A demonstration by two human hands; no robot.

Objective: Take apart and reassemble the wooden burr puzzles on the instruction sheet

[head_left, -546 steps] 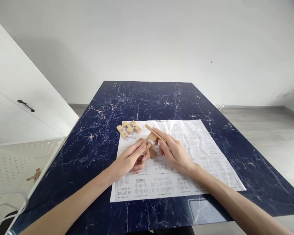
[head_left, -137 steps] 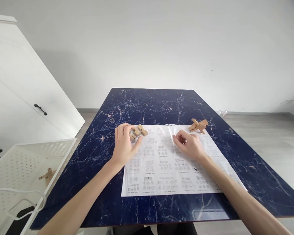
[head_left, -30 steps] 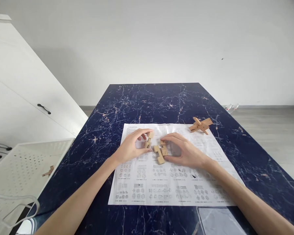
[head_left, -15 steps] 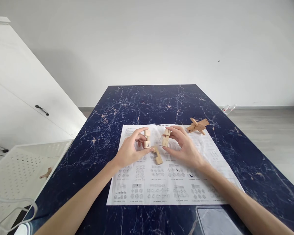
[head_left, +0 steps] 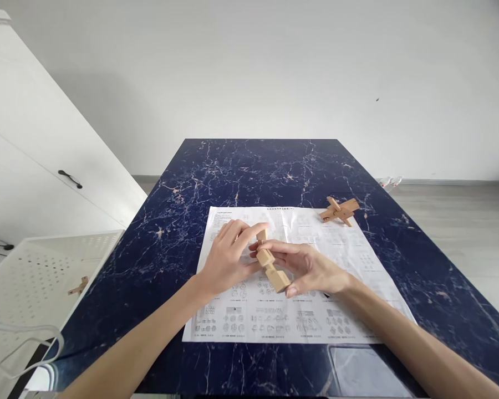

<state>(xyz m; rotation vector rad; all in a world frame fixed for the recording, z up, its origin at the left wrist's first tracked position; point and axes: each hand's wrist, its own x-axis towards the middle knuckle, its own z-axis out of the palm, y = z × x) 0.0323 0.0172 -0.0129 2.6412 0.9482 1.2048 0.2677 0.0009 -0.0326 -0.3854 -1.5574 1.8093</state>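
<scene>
My left hand (head_left: 230, 255) is closed on a pale notched wooden puzzle piece (head_left: 261, 235), gripped near its upper end and partly hidden by fingers. My right hand (head_left: 310, 267) pinches a second notched wooden puzzle piece (head_left: 275, 271) between thumb and fingers, tilted down to the right. The two pieces meet or overlap over the printed sheet; whether they interlock I cannot tell. Beneath both hands lies the creased instruction sheet (head_left: 336, 299) with rows of small diagrams. An assembled wooden cross-shaped puzzle (head_left: 341, 211) rests at the sheet's upper right corner.
The dark blue marbled table (head_left: 241, 172) extends toward the wall. A clear flat tray-like object (head_left: 366, 371) lies at the near edge. On the left stand a white perforated basket (head_left: 37, 266) holding a small wooden piece (head_left: 79, 285) and a white cabinet (head_left: 45, 133).
Both hands have come together, bringing their wooden pieces from apart to close contact. The loose piece that lay between them on the sheet is no longer distinguishable there.
</scene>
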